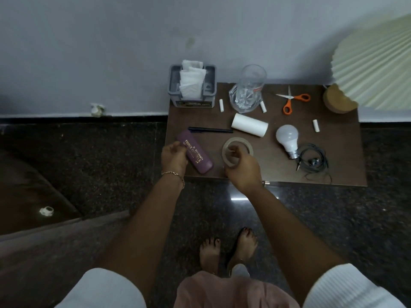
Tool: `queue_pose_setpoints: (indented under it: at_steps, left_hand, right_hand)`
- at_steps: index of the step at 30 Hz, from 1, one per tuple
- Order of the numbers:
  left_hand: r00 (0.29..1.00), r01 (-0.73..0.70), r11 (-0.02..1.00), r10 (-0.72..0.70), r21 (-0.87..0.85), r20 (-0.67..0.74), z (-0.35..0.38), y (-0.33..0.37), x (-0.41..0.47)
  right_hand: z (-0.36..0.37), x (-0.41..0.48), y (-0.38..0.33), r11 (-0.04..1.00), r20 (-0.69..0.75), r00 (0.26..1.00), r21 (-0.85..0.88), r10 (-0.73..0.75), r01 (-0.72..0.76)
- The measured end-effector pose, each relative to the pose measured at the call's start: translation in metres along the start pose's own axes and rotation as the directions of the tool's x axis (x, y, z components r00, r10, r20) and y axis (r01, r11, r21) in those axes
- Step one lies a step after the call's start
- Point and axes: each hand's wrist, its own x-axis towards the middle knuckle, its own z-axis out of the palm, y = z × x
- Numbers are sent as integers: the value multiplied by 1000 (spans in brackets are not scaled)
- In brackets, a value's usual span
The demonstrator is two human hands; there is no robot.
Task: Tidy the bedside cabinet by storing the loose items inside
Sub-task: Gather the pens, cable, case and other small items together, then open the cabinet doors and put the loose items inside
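I look down on a dark brown bedside cabinet top (333, 156) with loose items on it. My left hand (174, 157) grips a purple spectacle case (196, 152) at the front left corner. My right hand (243, 170) pinches a roll of clear tape (235, 150) beside it. Behind them lie a black pen (210, 130) and a white paper roll (249, 125). A white light bulb (288, 138) and a coiled black earphone cable (313, 162) lie to the right. Orange-handled scissors (291, 101) and three small white batteries (221, 105) sit further back.
A grey tissue box (192, 87) and a clear glass vase (248, 90) stand at the back by the wall. A pleated lamp shade (375, 63) on a round base (339, 100) occupies the back right corner. Dark stone floor surrounds the cabinet; a sofa edge (44, 196) is at left.
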Motion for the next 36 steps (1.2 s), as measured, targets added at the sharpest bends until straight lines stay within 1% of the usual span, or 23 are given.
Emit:
queue_pose_setpoints:
  at_steps: [2, 4, 7, 9, 12, 15, 17, 20, 23, 25, 27, 30, 33, 34, 36]
  left_hand:
    - [997, -76, 997, 76, 22, -8, 15, 1, -12]
    - [990, -137, 989, 136, 53, 20, 33, 2, -27]
    - [980, -180, 977, 168, 115, 104, 64, -3, -46]
    - [974, -179, 977, 159, 114, 159, 84, -9, -59]
    - [965, -135, 975, 89, 178, 246, 110, -19, -74]
    - [934, -99, 967, 9, 233, 358, 130, -28, -83]
    - [913, -85, 947, -51, 310, 406, 138, -36, -89]
    - [894, -18, 901, -179, 433, 410, 139, -59, -100]
    - [855, 100, 837, -348, 538, 383, 134, -82, -111]
    - [841, 172, 791, -428, 587, 331, 126, -96, -107]
    - [848, 194, 765, -445, 614, 287, 118, -105, -101]
    - [903, 171, 780, -369, 603, 221, 111, -117, -89]
    - [954, 152, 804, -271, 575, 126, 109, -122, -83]
    - [958, 141, 799, -259, 584, 123, 108, -125, -82]
    - [951, 87, 783, -249, 616, 183, 106, -131, -83]
  right_hand:
    - [-15, -6, 7, 999, -42, 999, 20, 34, -34]
    - [-30, -10, 14, 998, -78, 995, 31, 58, -56]
    - [-55, -14, 30, 993, -128, 987, 67, 101, -93]
    - [-71, -17, 42, 984, -168, 975, 126, 145, -125]
    - [-93, -18, 61, 968, -208, 954, 174, 214, -180]
    - [-104, -16, 81, 959, -228, 939, 179, 258, -220]
    - [-107, -17, 92, 943, -223, 927, 216, 302, -255]
    - [-104, -21, 106, 908, -203, 904, 277, 376, -315]
    - [-90, -28, 117, 879, -203, 867, 262, 455, -399]
    - [-77, -31, 126, 841, -140, 845, 271, 515, -468]
    - [-65, -32, 134, 815, -13, 836, 233, 549, -531]
    - [-53, -32, 142, 820, 144, 836, 166, 530, -548]
    - [-43, -27, 146, 829, 228, 848, 201, 478, -522]
    - [-37, -23, 151, 832, 244, 854, 216, 460, -510]
    - [-21, -15, 168, 849, 269, 870, 231, 414, -475]
